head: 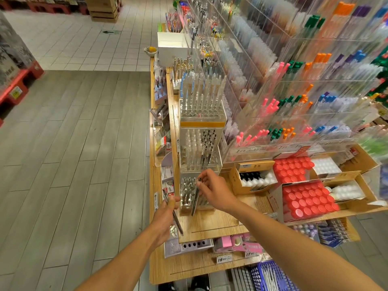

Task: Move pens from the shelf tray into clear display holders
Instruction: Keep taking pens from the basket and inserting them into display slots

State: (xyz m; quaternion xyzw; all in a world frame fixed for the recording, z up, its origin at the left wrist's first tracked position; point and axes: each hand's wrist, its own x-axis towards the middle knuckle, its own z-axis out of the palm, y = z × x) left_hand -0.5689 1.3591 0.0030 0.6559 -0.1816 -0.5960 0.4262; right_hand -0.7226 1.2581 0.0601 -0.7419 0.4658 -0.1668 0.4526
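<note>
Two hands, two held pens, three stacked holders

One pen (pixel 173 214) in the left hand (pixel 163 221) and one pen (pixel 195 196) in the right hand (pixel 216 190), lower centre. Three clear holders rise up the centre: near (pixel 189 203), middle (pixel 199 164), far (pixel 202 118). Two red-capped trays sit lower right: upper (pixel 292 169), lower (pixel 306 201). Pens in the holders are too many and blurred to count.

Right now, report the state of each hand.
Left hand: closed, gripping a dark pen.
Right hand: closed, pinching another pen at the clear holder.
</note>
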